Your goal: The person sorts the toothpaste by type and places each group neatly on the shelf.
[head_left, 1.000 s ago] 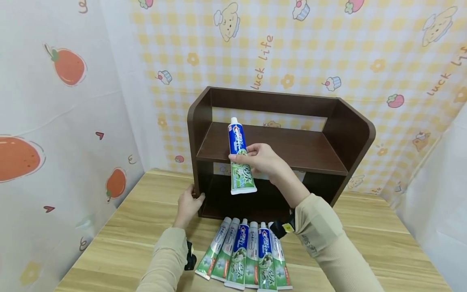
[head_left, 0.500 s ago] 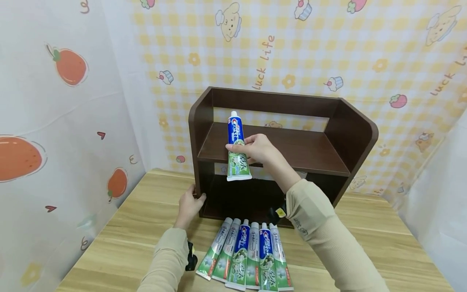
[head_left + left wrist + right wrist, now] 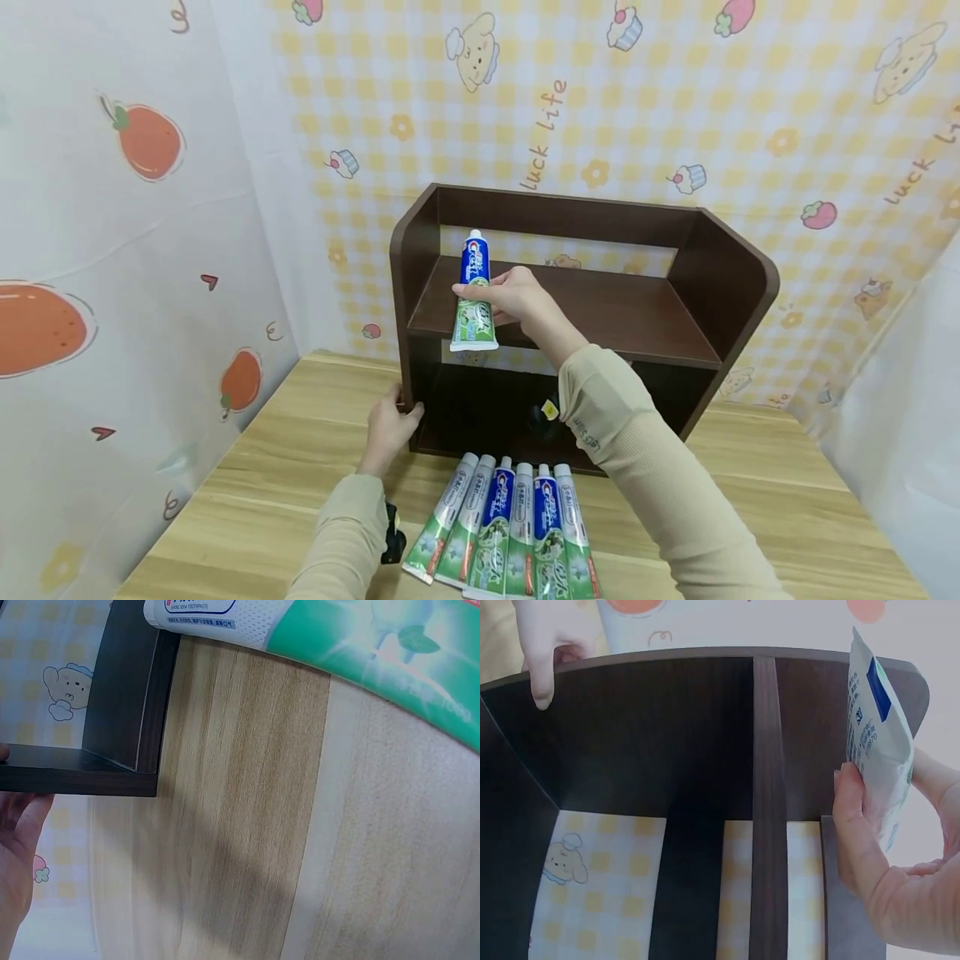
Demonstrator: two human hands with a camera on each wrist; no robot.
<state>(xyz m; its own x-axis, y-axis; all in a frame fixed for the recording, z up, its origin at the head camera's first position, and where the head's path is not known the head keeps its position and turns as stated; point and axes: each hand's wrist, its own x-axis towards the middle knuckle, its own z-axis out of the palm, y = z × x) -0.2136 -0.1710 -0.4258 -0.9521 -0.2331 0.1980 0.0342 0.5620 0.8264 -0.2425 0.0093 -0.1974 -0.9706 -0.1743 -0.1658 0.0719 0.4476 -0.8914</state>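
My right hand (image 3: 517, 298) pinches a blue and green toothpaste tube (image 3: 474, 312) by its middle, cap up, in front of the upper shelf of a dark brown two-tier rack (image 3: 570, 312). In the right wrist view the thumb and fingers lie on either side of the tube (image 3: 881, 742). My left hand (image 3: 390, 429) grips the lower front edge of the rack's left side panel, thumb inside, as the right wrist view shows. Several more toothpaste tubes (image 3: 517, 533) lie fanned out on the table before the rack, some silver and green, some blue and green.
The wooden table (image 3: 247, 500) runs up to a patterned cloth backdrop (image 3: 600, 108) behind the rack and a white one (image 3: 195, 275) at left. The rack's right side panel (image 3: 727, 283) stands beyond my right forearm. One tube (image 3: 360, 652) looms close in the left wrist view.
My right hand has carried the held tube upward and slightly left, farther toward the rack's upper shelf. The left hand keeps its hold on the side panel.
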